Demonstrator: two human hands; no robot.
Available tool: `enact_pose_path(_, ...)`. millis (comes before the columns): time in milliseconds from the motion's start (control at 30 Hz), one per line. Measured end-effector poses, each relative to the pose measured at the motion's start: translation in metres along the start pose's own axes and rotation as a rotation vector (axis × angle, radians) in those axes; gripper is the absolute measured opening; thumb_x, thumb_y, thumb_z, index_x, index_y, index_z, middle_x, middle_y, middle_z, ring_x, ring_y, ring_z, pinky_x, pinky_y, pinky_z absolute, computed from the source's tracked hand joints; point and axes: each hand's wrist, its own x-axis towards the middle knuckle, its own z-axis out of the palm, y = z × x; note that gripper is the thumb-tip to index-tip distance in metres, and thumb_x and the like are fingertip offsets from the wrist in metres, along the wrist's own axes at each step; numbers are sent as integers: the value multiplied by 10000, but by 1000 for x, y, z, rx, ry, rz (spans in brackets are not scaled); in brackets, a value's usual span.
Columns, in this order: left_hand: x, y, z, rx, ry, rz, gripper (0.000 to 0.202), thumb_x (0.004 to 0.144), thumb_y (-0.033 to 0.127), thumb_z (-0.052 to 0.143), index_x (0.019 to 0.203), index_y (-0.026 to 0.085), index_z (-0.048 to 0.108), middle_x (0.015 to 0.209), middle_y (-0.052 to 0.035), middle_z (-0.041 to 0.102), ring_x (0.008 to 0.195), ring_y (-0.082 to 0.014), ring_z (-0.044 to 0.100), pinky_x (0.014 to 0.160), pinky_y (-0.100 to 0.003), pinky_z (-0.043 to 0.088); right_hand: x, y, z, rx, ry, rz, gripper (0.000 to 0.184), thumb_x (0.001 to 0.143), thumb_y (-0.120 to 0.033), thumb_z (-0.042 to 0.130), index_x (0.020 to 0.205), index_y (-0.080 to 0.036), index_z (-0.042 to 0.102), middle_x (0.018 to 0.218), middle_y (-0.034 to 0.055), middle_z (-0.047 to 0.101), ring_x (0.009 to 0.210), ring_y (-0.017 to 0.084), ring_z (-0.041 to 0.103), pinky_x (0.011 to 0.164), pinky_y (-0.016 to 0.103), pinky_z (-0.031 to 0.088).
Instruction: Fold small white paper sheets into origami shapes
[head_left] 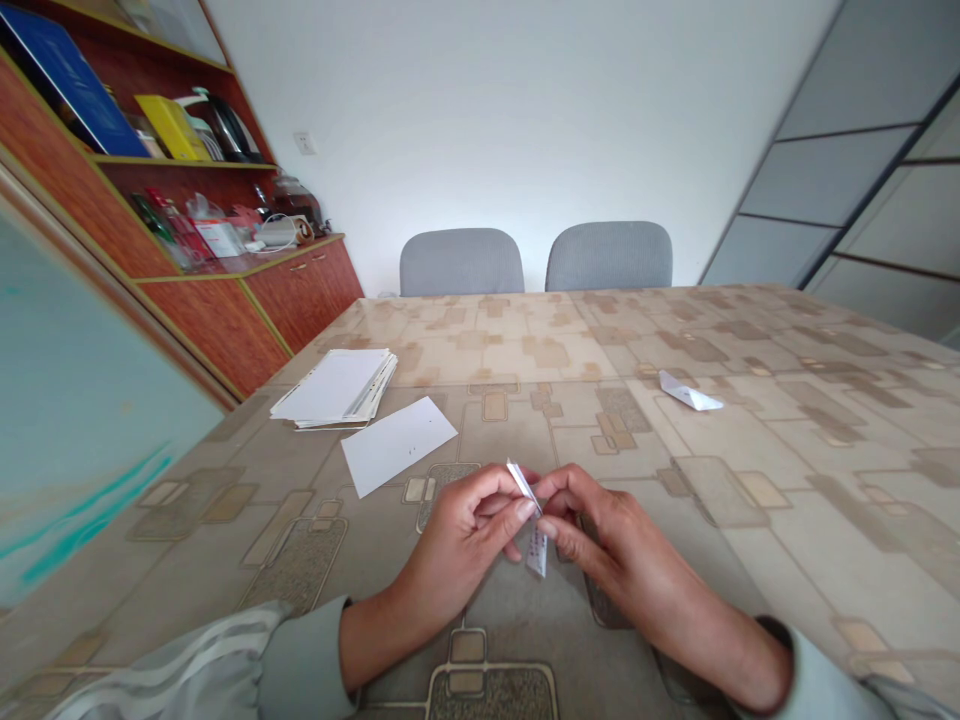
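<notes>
1. Closest to my view, a grey left sleeve (304, 655) with pale stripes and a grey right sleeve (821, 680) run into bare forearms that angle inward from the bottom corners.
2. My feed shows the left hand (465, 530) and right hand (607, 530) meeting over the surface (720, 450), a patterned table cover, with both wrists low and the fingers curled toward each other.
3. Both hands are closed narrowly, and I read them as pinching a folded paper strip (535, 550) between them. It stands tilted at the centre of the hands, its lower end hanging below them; the fingers hide its middle. Faint marks show on it, too small for me to read.
4. Up and to the left of the hands, a loose white sheet (397, 445) lies just beside a stack of white paper (334, 388).
5. Well apart to the right, a folded white paper piece (688, 392) rests on the surface.
6. Past the far edge, I see two grey chair backs (461, 262), with a wooden cabinet (304, 295) holding bottles and boxes to the left.
</notes>
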Motion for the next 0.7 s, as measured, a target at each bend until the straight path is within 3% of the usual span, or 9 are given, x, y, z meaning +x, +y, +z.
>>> enact_pose_path(167, -1, 0, -1, 19, -15, 25, 168, 913, 301, 572, 844, 152, 605, 947, -45, 590, 730, -120, 576, 512, -176, 483, 0, -2, 0, -17, 24, 12, 32, 947, -201, 498, 945, -201, 530, 752, -30, 633, 655, 110, 574, 617, 220, 426)
enact_pose_path(433, 0, -2, 0, -17, -27, -16, 180, 889, 323, 604, 844, 150, 582, 840, -21, 592, 712, -125, 589, 525, -189, 498, 2, 0, 3, 30, 1, 23, 27, 930, -223, 532, 931, -196, 528, 791, -3, 663, 704, 132, 610, 652, 243, 443)
enact_pose_path(700, -3, -2, 1, 65, -27, -39, 149, 916, 307, 540, 862, 169, 559, 1091, -63, 611, 808, -150, 643, 508, -173, 516, 1, 2, 2, -83, 55, 18, 60, 945, -202, 470, 897, -206, 506, 706, -27, 598, 616, 122, 543, 576, 227, 403)
